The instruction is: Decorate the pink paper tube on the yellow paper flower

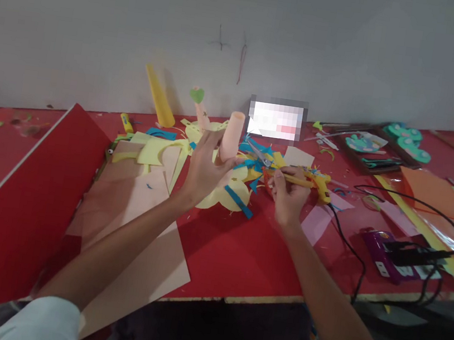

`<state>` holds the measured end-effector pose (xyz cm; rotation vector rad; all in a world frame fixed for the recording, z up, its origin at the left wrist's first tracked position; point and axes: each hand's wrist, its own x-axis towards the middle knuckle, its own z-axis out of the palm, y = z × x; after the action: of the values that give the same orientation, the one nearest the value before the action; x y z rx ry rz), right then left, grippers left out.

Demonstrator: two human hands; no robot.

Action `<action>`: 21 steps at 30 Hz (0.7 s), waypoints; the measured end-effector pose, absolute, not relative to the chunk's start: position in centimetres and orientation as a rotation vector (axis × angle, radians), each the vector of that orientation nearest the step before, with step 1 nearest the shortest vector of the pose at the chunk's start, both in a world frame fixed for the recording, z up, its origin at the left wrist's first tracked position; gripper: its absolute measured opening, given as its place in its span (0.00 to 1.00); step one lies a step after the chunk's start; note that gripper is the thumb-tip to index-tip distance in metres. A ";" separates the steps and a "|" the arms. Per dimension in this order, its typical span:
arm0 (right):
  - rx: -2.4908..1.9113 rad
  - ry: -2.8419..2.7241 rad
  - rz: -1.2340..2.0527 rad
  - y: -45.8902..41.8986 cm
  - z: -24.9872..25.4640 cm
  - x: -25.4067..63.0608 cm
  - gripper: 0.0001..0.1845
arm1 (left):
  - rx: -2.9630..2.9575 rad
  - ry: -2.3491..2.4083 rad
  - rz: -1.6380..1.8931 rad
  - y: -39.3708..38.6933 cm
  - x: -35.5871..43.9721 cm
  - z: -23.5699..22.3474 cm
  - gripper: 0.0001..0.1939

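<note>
My left hand [204,167] is raised above the red table [240,256], fingers closed round the lower end of a peach paper roll [232,134] that stands upright. My right hand [289,193] rests low on the table to the right, pinched on a thin yellow stick [295,181]. The stick points toward a yellow glue gun [321,184] lying just right of the hand. Scissors [260,155] lie between the hands among yellow and blue paper scraps [234,193].
Peach paper sheets [137,236] and a large red sheet [23,203] cover the left. A yellow paper tube [159,96] leans on the wall. A black cable [351,249] runs to a purple box [392,255]. Green foam shapes [408,139] sit on a tray at the far right.
</note>
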<state>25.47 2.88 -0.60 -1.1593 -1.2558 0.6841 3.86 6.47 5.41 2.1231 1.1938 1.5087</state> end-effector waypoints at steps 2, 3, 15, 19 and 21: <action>-1.143 -1.189 0.650 2.6 -0.4 24.8 0.18 | 2.106 1.247 1.494 6.1 4.0 4.3 0.28; -1.136 -1.186 0.652 2.5 -0.4 24.4 0.18 | 2.099 1.276 1.507 5.7 3.8 3.8 0.30; -1.069 -1.704 1.110 1.9 -1.6 21.6 0.11 | 3.172 0.675 0.832 0.9 -3.2 -0.2 0.10; -1.091 -1.766 1.106 2.1 -1.7 21.4 0.11 | 3.213 0.698 0.720 0.9 -3.0 -0.7 0.14; -1.082 -1.806 1.071 2.1 -1.6 21.5 0.10 | 3.200 0.715 0.738 0.9 -2.9 -0.7 0.13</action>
<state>21.52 2.10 -1.62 -1.0820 -1.8065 1.0710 -2.95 0.93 -0.74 3.1995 0.7145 0.7376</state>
